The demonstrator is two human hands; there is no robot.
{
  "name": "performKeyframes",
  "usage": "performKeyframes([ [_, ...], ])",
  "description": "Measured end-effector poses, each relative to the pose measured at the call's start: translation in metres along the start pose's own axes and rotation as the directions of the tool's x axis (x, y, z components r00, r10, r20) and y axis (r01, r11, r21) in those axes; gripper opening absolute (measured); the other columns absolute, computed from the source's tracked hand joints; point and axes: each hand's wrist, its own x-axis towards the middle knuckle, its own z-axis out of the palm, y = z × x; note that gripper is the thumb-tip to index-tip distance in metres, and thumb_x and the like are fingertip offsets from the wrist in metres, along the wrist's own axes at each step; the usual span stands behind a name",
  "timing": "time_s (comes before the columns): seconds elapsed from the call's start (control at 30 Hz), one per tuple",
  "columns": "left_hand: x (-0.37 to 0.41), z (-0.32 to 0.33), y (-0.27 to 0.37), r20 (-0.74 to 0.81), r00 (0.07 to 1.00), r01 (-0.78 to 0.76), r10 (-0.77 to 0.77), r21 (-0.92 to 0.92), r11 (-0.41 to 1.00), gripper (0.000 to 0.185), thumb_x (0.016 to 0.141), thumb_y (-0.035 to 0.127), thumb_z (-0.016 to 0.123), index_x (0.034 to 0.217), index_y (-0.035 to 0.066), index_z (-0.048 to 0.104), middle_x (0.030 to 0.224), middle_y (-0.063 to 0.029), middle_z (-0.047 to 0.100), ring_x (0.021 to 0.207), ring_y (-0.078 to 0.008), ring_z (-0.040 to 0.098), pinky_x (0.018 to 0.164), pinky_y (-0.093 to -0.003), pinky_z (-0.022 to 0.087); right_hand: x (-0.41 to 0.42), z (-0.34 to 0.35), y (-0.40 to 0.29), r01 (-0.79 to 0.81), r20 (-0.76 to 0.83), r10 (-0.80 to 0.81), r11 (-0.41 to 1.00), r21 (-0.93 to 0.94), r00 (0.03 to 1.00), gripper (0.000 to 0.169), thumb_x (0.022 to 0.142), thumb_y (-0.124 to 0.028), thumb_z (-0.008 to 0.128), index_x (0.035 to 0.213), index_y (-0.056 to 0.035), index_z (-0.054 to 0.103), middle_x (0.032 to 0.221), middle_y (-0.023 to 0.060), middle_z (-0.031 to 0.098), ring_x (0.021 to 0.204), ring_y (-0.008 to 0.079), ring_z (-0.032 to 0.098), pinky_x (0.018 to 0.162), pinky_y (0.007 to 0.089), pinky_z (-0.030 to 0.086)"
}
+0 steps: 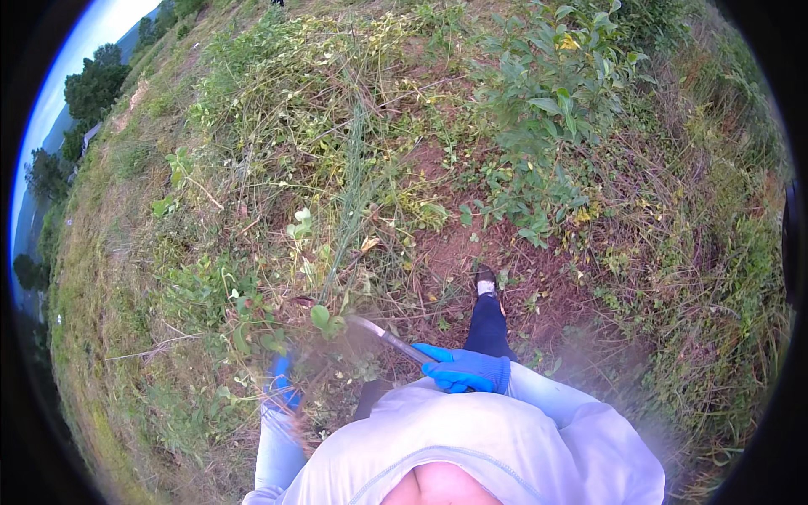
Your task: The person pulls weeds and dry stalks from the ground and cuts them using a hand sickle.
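Note:
My right hand [464, 369], in a blue knit-cuffed glove, is closed around the handle of a sickle-like hand tool [394, 341]. Its metal end points up and left, and its tip is lost among leaves. My left hand [284, 382], also in a blue glove, is lower left beside dry stems and leafy vines [259, 328]. Stalks partly cover it and the picture is blurred there, so its grip is unclear. Long green stems [353, 183] lie or lean just beyond the tool.
A leafy shrub [536, 107] stands at the upper right. Tangled cut-looking vines [284, 95] cover the ground ahead. Bare reddish soil [442, 246] shows near my shoe [485, 281]. Dense grass [713, 328] grows on the right, and a twig [154, 346] lies at left.

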Motion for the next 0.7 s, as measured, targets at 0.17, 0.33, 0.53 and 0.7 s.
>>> performKeyframes([
  [0.17, -0.011, -0.003, 0.004, 0.045, 0.998, -0.042, 0.037, 0.107, 0.993, 0.043, 0.096, 0.032, 0.052, 0.129, 0.004, 0.052, 0.122, -0.0087, 0.060, 0.105, -0.0227, 0.059, 0.089, -0.0405, 0.047, -0.012, 0.018, 0.010, -0.003, -0.139, -0.011, 0.995, -0.102, 0.990, 0.072, 0.100, -0.015, 0.051, 0.154, -0.0304, 0.005, 0.075, -0.0028, 0.046, 0.057, 0.0048, 0.037, 0.050, 0.0198, 0.034],
  [0.33, 0.001, 0.024, -0.004, 0.156, 0.987, -0.080, 0.048, 0.205, 0.975, 0.042, 0.095, 0.027, 0.058, 0.127, -0.001, 0.055, 0.122, -0.0079, 0.061, 0.104, -0.0185, 0.060, 0.089, -0.0346, 0.047, -0.038, 0.034, 0.044, 0.046, -0.324, -0.041, 0.999, 0.008, 0.945, 0.074, 0.096, -0.027, 0.058, 0.153, -0.0269, 0.011, 0.060, -0.0060, 0.039, 0.042, 0.0036, 0.033, 0.035, 0.0195, 0.028],
  [0.53, 0.020, 0.086, -0.004, 0.323, 0.946, -0.148, 0.030, 0.346, 0.926, 0.039, 0.094, 0.021, 0.061, 0.125, -0.003, 0.056, 0.122, -0.0079, 0.061, 0.105, -0.0143, 0.059, 0.091, -0.0299, 0.045, -0.030, -0.087, 0.149, 0.542, -0.026, -0.648, 0.657, -0.523, 0.761, 0.059, 0.099, -0.025, 0.052, 0.151, -0.0217, 0.024, 0.066, -0.0053, 0.044, 0.048, 0.0033, 0.040, 0.042, 0.0197, 0.037],
  [0.7, 0.037, 0.129, 0.007, 0.376, 0.926, -0.263, 0.029, 0.589, 0.764, 0.047, 0.097, 0.023, 0.051, 0.137, 0.002, 0.042, 0.137, -0.0063, 0.048, 0.117, -0.0163, 0.053, 0.103, -0.0357, 0.034, -0.021, -0.109, 0.184, 0.677, 0.013, -0.742, 0.605, -0.419, 0.670, 0.051, 0.101, -0.021, 0.049, 0.149, -0.0190, 0.030, 0.076, -0.0038, 0.045, 0.061, 0.0028, 0.043, 0.057, 0.0165, 0.040],
])
